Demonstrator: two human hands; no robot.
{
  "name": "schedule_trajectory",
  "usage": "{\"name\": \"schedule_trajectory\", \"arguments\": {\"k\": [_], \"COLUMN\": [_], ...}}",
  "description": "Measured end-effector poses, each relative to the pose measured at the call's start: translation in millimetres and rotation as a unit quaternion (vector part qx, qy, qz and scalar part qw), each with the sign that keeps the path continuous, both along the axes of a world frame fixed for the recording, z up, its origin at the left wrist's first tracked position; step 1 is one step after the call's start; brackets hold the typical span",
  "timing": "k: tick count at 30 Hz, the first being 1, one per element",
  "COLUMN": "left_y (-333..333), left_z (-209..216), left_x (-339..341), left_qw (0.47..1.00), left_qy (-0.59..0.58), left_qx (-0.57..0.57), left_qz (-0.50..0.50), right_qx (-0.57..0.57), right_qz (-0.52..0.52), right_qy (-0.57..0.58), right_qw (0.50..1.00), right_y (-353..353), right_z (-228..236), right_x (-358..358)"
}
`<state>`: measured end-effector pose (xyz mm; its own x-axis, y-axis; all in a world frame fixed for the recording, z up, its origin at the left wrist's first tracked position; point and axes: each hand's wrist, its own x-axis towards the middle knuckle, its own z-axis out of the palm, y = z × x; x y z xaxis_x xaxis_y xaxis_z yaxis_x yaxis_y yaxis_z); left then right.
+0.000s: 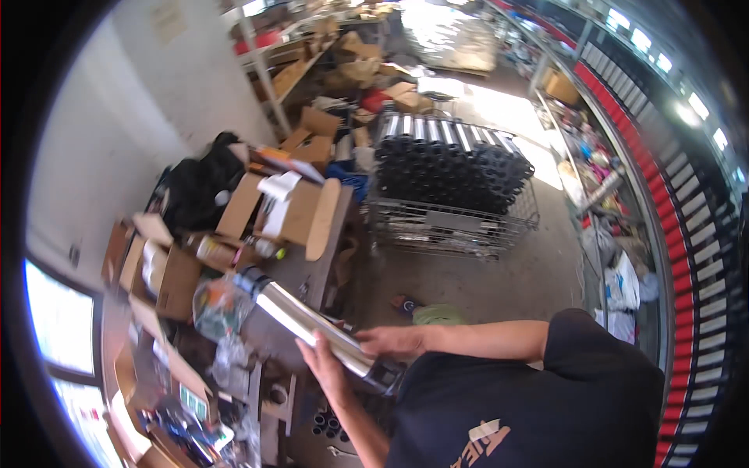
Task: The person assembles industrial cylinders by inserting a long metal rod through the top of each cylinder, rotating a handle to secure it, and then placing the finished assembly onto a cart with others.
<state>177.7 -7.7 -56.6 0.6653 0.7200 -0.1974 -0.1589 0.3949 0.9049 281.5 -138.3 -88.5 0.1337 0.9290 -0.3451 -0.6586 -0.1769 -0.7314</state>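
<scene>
A shiny metal tube [314, 321] with black end fittings lies slantwise in front of me. Its far end [251, 281] is over the workbench [285, 343], and its near end [384, 376] comes close to my black shirt. My left hand [326, 368] grips the tube along its left side near the middle, the thumb and fingers against the metal. From the other side my right hand [388, 341] holds it closer to the near end, with the fingertips partly hidden. Whether the tube rests on the bench I cannot tell.
Open cardboard boxes [178, 285] and clear plastic bags [222, 308] crowd the bench's left side. Beyond it, a wire cage [452, 226] holds stacked black-ended tubes [449, 168]. Red and silver tubes [681, 312] line the right. Several short black pipe pieces [328, 425] lie below.
</scene>
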Motion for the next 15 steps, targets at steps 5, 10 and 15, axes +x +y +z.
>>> {"name": "schedule_trajectory", "arguments": {"k": [5,10,15], "left_y": [-22,-18,-35], "left_z": [3,-3,-59], "left_x": [117,204,256], "left_qw": [0.929,0.934,0.920], "left_qy": [0.174,0.197,0.308], "left_qx": [0.202,0.134,0.025], "left_qz": [-0.257,-0.265,-0.242], "right_qx": [-0.066,0.003,-0.133], "right_qz": [-0.169,-0.324,-0.662], "right_qy": [0.003,0.308,0.323], "right_qw": [0.983,0.894,0.664], "right_y": [-67,-111,-135], "right_z": [15,-90,-242], "right_x": [103,264,464]}}
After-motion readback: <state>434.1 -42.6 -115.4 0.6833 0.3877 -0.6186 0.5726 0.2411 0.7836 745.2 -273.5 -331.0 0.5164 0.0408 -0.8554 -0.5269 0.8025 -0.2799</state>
